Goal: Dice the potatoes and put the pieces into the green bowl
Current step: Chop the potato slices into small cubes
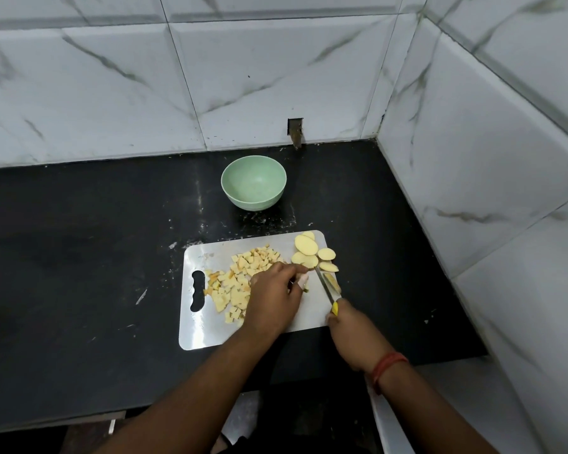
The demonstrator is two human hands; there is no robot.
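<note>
A steel cutting board [207, 332] lies on the black counter. A heap of diced potato pieces [238, 278] covers its left half. Several oval potato slices [306, 245] lie at its far right corner. My left hand [274, 298] rests on the board with its fingers reaching toward the slices and pinching a small potato piece. My right hand [348, 329] grips a yellow-handled knife [325, 286], whose blade points up toward the slices. A thin potato strip lies just right of the blade. The green bowl [254, 182] stands empty behind the board.
The black counter [79, 257] stretches left of the board. White marble-patterned tiled walls close it at the back and on the right [473, 175]. A small dark opening [295, 131] sits in the back wall behind the bowl. Small scraps speckle the counter.
</note>
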